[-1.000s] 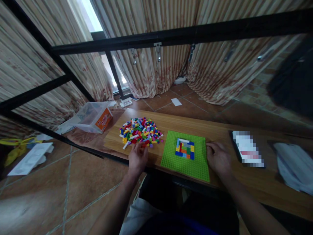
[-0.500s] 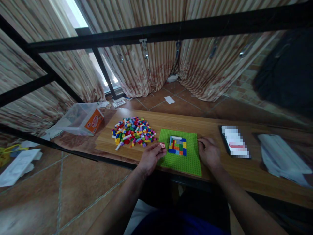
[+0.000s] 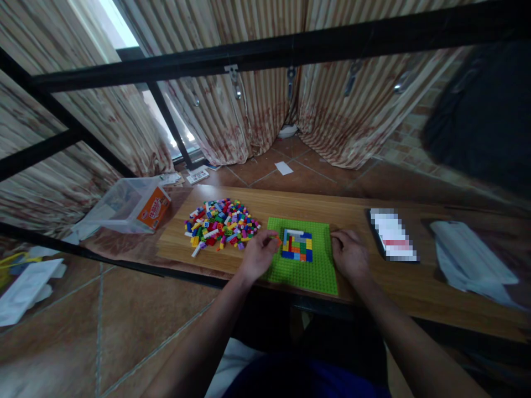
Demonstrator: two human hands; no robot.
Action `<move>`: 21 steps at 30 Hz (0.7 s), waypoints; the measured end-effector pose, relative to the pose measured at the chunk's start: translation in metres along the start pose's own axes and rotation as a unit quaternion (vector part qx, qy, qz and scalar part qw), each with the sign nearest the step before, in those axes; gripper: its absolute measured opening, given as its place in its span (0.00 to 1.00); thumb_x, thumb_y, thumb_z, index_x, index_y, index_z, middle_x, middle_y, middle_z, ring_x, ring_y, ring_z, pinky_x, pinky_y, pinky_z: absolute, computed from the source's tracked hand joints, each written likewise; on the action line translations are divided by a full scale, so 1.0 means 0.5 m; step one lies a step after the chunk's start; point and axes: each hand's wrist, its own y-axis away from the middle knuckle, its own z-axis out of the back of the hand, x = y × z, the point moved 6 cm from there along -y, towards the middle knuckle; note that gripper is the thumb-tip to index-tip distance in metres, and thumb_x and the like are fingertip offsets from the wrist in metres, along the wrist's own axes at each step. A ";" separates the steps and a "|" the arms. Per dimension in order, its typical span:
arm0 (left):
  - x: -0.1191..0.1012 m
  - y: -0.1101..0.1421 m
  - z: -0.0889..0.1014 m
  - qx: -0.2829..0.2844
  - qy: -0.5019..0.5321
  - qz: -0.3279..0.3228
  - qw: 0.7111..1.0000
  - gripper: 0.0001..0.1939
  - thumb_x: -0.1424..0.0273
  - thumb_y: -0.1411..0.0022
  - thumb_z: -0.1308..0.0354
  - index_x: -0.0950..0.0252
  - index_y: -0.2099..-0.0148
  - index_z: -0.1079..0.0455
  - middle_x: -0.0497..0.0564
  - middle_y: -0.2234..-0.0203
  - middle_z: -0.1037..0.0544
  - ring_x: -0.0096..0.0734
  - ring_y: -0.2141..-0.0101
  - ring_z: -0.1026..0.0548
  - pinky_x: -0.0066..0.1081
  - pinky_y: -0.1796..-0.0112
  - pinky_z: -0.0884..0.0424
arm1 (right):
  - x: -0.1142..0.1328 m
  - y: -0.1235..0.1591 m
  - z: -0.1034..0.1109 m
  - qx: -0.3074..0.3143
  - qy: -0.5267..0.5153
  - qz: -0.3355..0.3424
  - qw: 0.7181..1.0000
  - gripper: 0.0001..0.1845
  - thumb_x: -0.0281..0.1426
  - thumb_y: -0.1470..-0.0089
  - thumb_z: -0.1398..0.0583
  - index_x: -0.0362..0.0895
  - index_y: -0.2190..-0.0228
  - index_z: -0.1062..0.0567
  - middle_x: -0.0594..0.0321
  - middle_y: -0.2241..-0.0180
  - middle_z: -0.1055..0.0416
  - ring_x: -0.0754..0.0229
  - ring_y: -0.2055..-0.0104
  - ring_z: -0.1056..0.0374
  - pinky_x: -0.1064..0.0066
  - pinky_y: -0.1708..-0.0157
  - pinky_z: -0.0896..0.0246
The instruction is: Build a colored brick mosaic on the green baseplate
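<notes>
My left hand (image 3: pixel 260 255) is closed in a pinch on a small orange-red toy brick (image 3: pixel 279 241), mostly covered by the fingers. It hovers at the left edge of a green studded baseplate (image 3: pixel 317 279). On the plate sits a low, roughly square build of coloured bricks (image 3: pixel 297 246), with blue, yellow, red, green and white pieces. My right hand (image 3: pixel 350 255) has its fingers bent together at the plate's right edge, thumb and forefinger against it. Left of the plate lies a heap of loose toy bricks (image 3: pixel 222 224) in many colours.
The wooden table (image 3: pixel 286 202) also carries a phone (image 3: pixel 394 235) with a blurred screen and a clear plastic bag (image 3: pixel 475 260) at the right. A transparent bin (image 3: pixel 124 207) with an orange label stands at the left. A black metal bar (image 3: pixel 265 52) crosses beyond the table.
My left hand has turned, and its fingers now hide more of the brick. The right hand stays at the plate's edge. The whole view has shifted slightly.
</notes>
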 end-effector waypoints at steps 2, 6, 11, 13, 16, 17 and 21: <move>-0.005 -0.004 -0.004 0.005 -0.018 -0.015 1.000 0.10 0.70 0.43 0.44 0.65 0.58 0.28 0.46 0.74 0.24 0.25 0.73 0.26 0.25 0.70 0.29 | 0.000 0.000 0.001 -0.001 -0.002 0.002 1.000 0.14 0.32 0.44 0.49 0.44 0.68 0.25 0.56 0.65 0.28 0.55 0.60 0.34 0.63 0.58 0.37; -0.024 -0.006 -0.011 0.004 -0.028 -0.027 0.999 0.10 0.72 0.44 0.44 0.65 0.60 0.26 0.47 0.71 0.22 0.25 0.72 0.26 0.24 0.70 0.30 | 0.002 -0.001 0.002 0.002 0.000 0.006 1.000 0.14 0.32 0.44 0.50 0.44 0.68 0.25 0.56 0.65 0.28 0.55 0.61 0.34 0.63 0.58 0.37; -0.047 -0.021 -0.023 0.005 -0.054 -0.043 0.998 0.08 0.74 0.46 0.43 0.65 0.64 0.24 0.48 0.71 0.20 0.27 0.70 0.25 0.26 0.67 0.29 | 0.003 -0.002 0.003 0.005 -0.001 0.004 1.000 0.14 0.32 0.44 0.50 0.44 0.68 0.25 0.56 0.65 0.29 0.55 0.61 0.34 0.63 0.58 0.38; -0.052 -0.032 -0.032 0.018 -0.058 -0.051 0.997 0.07 0.75 0.46 0.43 0.66 0.64 0.24 0.48 0.71 0.20 0.27 0.70 0.24 0.26 0.66 0.29 | 0.002 -0.002 0.002 0.004 -0.002 0.000 1.000 0.14 0.32 0.44 0.50 0.44 0.69 0.25 0.56 0.65 0.29 0.55 0.61 0.34 0.63 0.58 0.38; -0.060 -0.049 -0.046 0.030 -0.077 -0.067 0.994 0.08 0.76 0.45 0.43 0.66 0.63 0.24 0.50 0.70 0.20 0.29 0.69 0.23 0.27 0.64 0.28 | 0.000 -0.002 0.000 0.008 -0.002 -0.007 1.000 0.14 0.33 0.44 0.50 0.44 0.68 0.25 0.56 0.65 0.29 0.54 0.60 0.34 0.63 0.58 0.38; -0.063 -0.053 -0.050 0.030 -0.094 -0.072 0.993 0.08 0.76 0.44 0.43 0.66 0.63 0.24 0.50 0.70 0.19 0.29 0.68 0.23 0.28 0.64 0.28 | 0.000 -0.002 0.000 0.008 -0.002 -0.009 1.000 0.14 0.33 0.44 0.50 0.44 0.68 0.25 0.56 0.65 0.29 0.54 0.60 0.34 0.62 0.58 0.38; -0.072 -0.056 -0.064 0.019 -0.210 -0.088 0.974 0.09 0.75 0.42 0.44 0.63 0.61 0.24 0.50 0.67 0.19 0.31 0.65 0.23 0.30 0.61 0.29 | 0.002 -0.002 0.001 0.006 -0.006 -0.009 1.000 0.15 0.33 0.43 0.50 0.45 0.68 0.25 0.56 0.65 0.29 0.55 0.60 0.34 0.62 0.58 0.38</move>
